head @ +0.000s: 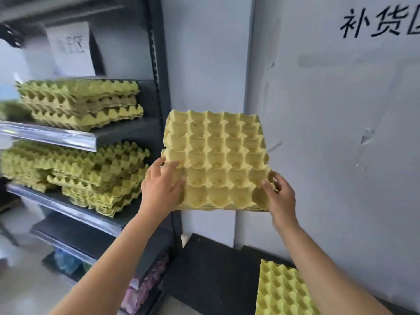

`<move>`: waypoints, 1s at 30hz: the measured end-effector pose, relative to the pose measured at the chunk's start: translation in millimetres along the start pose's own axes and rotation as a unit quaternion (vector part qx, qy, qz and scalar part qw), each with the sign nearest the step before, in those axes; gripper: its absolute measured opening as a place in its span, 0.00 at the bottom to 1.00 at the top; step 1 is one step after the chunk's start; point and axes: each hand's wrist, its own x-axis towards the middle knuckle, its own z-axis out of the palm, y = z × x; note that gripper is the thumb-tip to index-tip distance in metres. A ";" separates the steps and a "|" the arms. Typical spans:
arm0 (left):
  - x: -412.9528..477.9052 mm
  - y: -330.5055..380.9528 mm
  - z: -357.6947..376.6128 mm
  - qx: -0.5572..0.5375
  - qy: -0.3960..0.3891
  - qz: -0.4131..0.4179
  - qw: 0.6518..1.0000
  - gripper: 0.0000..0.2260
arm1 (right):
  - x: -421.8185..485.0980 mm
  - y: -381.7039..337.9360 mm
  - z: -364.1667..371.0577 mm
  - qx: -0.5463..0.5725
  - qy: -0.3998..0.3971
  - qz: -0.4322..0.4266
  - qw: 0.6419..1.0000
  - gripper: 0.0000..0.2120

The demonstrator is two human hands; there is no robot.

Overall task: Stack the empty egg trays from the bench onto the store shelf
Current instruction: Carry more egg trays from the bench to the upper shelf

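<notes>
A yellow pulp egg tray hangs in mid-air in front of the white wall, cups facing me. My left hand grips its near left corner. At the near right corner, my right hand grips the edge. To the left stands the dark store shelf. One stack of egg trays lies on its upper board. A bigger, uneven pile of trays fills the board below. On the dark bench at the bottom right lies another tray.
The shelf's black upright post stands between the held tray and the shelf boards. A white paper sign leans at the back of the upper board. Coloured packets sit on the lowest levels. The wall carries black lettering.
</notes>
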 end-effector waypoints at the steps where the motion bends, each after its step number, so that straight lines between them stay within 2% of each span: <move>1: -3.7 -1.7 -15.8 0.044 0.020 0.041 0.998 0.20 | -1.1 -6.4 13.4 0.015 -0.004 -0.003 1.000 0.12; 4: -16.1 -7.4 -59.5 0.185 0.016 0.197 0.963 0.21 | -7.4 -26.7 61.0 0.057 -0.030 -0.015 0.998 0.13; 6: -22.8 -14.7 -79.0 0.267 -0.005 0.234 0.935 0.24 | -11.0 -37.1 92.0 0.073 -0.041 -0.012 0.996 0.17; 8: -24.8 -33.4 -98.8 0.297 0.003 0.211 0.931 0.26 | -17.4 -49.7 126.8 0.083 -0.050 -0.013 0.995 0.20; 14: -17.8 -117.1 -162.3 0.317 0.047 0.150 0.935 0.22 | -48.1 -81.4 238.5 0.112 -0.093 -0.031 0.989 0.23; 17: -9.3 -168.7 -197.4 0.313 0.063 0.132 0.939 0.22 | -68.5 -100.5 296.8 0.122 -0.116 -0.065 0.984 0.24; 22: -2.1 -253.4 -249.6 0.278 0.107 0.100 0.949 0.23 | -103.0 -128.9 389.7 0.088 -0.154 -0.141 0.974 0.26; 27: 3.2 -334.1 -289.7 0.265 0.130 0.065 0.953 0.19 | -128.2 -142.4 484.4 0.064 -0.199 -0.162 0.964 0.26; 30: 11.1 -384.7 -306.8 0.262 0.143 0.046 0.953 0.22 | -135.0 -139.5 543.5 0.043 -0.221 -0.175 0.959 0.28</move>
